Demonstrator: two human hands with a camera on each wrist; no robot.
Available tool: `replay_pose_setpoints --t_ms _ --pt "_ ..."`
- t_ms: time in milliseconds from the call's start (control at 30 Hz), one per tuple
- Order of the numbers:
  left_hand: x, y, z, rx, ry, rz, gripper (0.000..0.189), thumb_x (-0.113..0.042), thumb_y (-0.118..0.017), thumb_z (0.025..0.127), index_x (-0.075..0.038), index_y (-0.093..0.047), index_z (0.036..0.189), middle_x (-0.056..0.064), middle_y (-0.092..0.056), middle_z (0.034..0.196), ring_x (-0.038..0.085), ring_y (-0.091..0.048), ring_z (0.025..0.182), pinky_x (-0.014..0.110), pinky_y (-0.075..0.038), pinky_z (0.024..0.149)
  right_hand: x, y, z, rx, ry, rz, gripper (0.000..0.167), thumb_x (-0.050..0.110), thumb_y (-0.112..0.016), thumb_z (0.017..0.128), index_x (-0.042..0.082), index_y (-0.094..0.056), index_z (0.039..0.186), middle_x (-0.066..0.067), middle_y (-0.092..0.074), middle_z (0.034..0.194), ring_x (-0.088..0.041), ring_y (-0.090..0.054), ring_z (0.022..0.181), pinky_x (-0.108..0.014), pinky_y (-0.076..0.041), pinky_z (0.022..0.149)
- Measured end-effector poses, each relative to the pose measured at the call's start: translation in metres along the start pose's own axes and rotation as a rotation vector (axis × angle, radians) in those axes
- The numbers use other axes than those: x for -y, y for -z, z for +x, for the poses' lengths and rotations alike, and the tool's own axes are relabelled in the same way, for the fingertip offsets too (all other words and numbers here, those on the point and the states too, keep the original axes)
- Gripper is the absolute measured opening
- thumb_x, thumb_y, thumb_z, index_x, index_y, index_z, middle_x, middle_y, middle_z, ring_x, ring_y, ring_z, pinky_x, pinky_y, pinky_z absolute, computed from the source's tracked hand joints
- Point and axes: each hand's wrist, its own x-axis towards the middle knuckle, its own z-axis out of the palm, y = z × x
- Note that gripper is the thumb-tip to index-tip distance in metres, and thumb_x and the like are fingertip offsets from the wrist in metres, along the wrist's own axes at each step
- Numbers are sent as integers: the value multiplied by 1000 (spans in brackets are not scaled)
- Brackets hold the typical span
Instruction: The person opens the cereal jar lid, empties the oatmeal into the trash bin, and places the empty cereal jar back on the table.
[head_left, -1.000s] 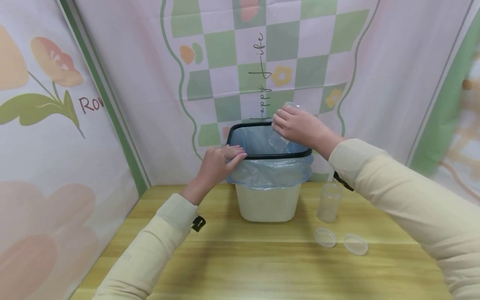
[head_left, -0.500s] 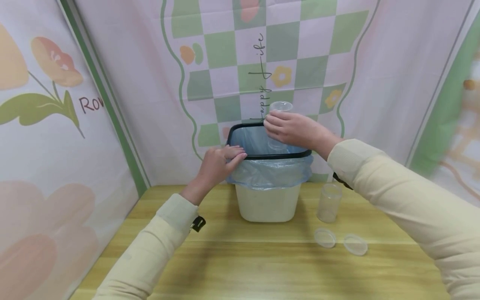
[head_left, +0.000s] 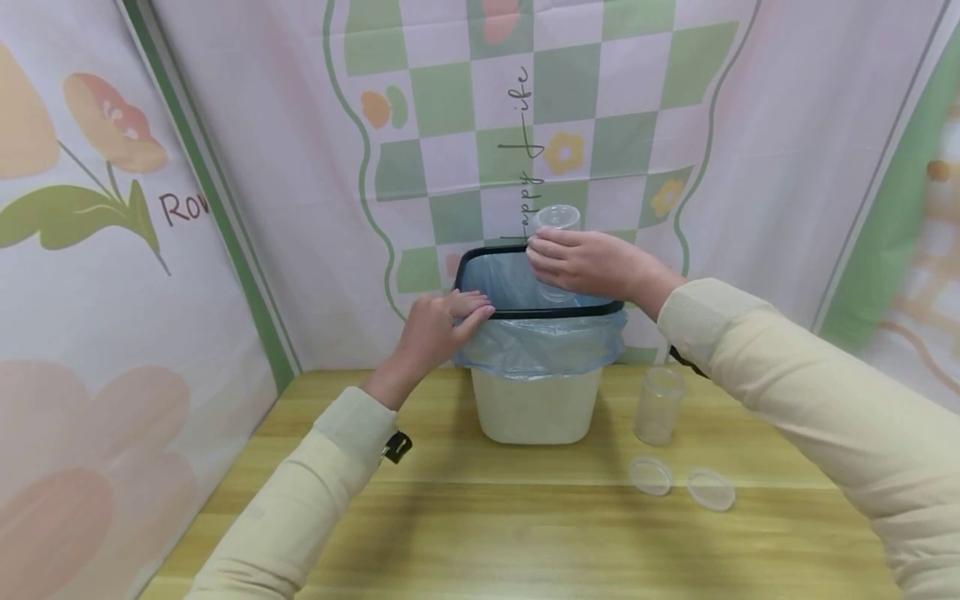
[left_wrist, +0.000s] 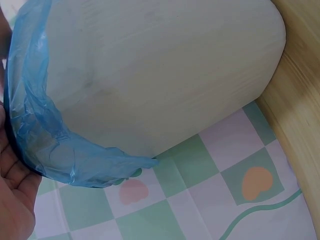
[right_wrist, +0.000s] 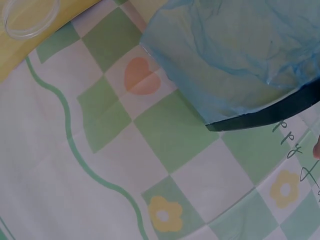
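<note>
A white trash bin [head_left: 536, 408] with a black rim [head_left: 555, 314] and a blue plastic liner [head_left: 540, 346] stands upright on the table. My left hand [head_left: 442, 325] rests on the rim's near left corner, fingers laid over the edge; part of it shows at the left of the left wrist view. Over the bin's right side, my right hand [head_left: 577, 262] grips a clear plastic jar [head_left: 558, 218], its upper end above the fingers and its lower end inside the bin opening. The jar's middle is hidden by the fingers. The right wrist view shows the liner [right_wrist: 225, 60], but not the jar in the hand.
Right of the bin a second clear jar [head_left: 659, 406] stands on the wooden table [head_left: 480, 525]. Two clear round lids [head_left: 650, 476] lie flat in front of it. A patterned curtain [head_left: 630, 75] hangs close behind the bin.
The jar in my right hand has gone from leaning to nearly upright, and that hand has shifted slightly left. My left hand has stayed on the rim.
</note>
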Motion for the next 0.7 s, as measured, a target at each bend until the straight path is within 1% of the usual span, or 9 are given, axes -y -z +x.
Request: replay_pose_setpoints --t_ms 133,233,300,367,433,467,533,667,700 --pt "1 -1 0 -12 -9 -5 15 -15 -71 90 -3 -77 98 9 -73 96 20 -70 94 37 -52 91 -4 0 -1 -54 -72 -28 29 0 -53 97 5 -60 124 -14 -57 130 -27 -49 125 -37 -22 115" --pt "1 -1 0 -19 -15 -7 15 -15 -71 90 -3 -77 97 9 -73 96 20 -70 93 37 -52 90 -8 -1 -1 -93 -123 -43 29 -5 -53 96 5 -61 122 -13 -58 129 -26 -49 125 -36 -22 115" --pt "2 -1 0 -21 -18 -11 15 -15 -71 90 -3 -78 97 9 -73 96 20 -70 93 37 -52 90 -9 -2 0 -83 -93 -42 30 -2 -58 94 5 -60 123 -13 -58 129 -26 -49 125 -36 -22 115" --pt "2 -2 0 -21 -20 -11 15 -15 -71 90 -4 -78 97 9 -73 95 20 -70 93 37 -52 90 -9 -4 0 -64 -30 -24 32 3 -63 92 5 -60 124 -12 -57 130 -26 -49 125 -36 -23 115" --pt "2 -2 0 -18 -20 -13 15 -15 -71 90 -4 -78 97 9 -73 95 20 -70 93 37 -52 90 -9 -4 0 -33 28 -12 34 5 -63 92 5 -59 126 -12 -56 131 -26 -48 126 -37 -22 115" --pt "3 -2 0 -17 -21 -13 15 -15 -71 90 -4 -78 97 9 -73 95 20 -70 93 37 -52 90 -10 -4 0 -35 37 -5 35 6 -64 91 5 -59 126 -12 -56 131 -26 -48 126 -37 -23 115" --pt "3 -3 0 -14 -22 -14 15 -15 -71 90 -4 -78 97 8 -73 95 20 -70 94 37 -52 90 -12 -4 -1 -55 14 0 35 3 -66 90 5 -59 124 -13 -57 130 -26 -48 125 -37 -23 115" --pt "2 -2 1 -22 -23 -19 15 -15 -71 90 -4 -78 96 9 -73 95 20 -70 94 38 -52 90 -16 -5 -1 -107 -95 -10 35 -1 -68 88 4 -61 122 -13 -58 129 -27 -49 124 -36 -22 115" --pt "2 -2 1 -23 -24 -18 15 -15 -71 90 -4 -78 96 9 -73 95 21 -70 93 38 -52 90 -16 -5 -1 -111 -106 -14 35 -1 -68 88 5 -61 122 -13 -58 129 -27 -49 124 -36 -22 115"
